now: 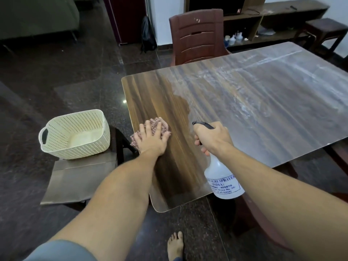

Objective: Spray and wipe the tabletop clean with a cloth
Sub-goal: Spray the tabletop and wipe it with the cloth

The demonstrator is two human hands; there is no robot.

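Note:
The wooden tabletop (254, 102) fills the middle and right; its left strip looks dark and wiped, the rest carries a whitish dusty film. My left hand (151, 137) lies flat, fingers spread, pressing a pinkish checked cloth (163, 123) onto the table near its left edge. My right hand (211, 137) grips the neck of a white spray bottle (223, 178) with a black nozzle pointing left, held above the table's near edge. A printed label faces me on the bottle.
A cream perforated basket (75, 134) sits on a low stool (79, 178) left of the table. A brown plastic chair (197, 36) stands at the far side. Shelving (273, 17) with small bottles lines the back wall. My bare foot (175, 245) rests on the dark floor.

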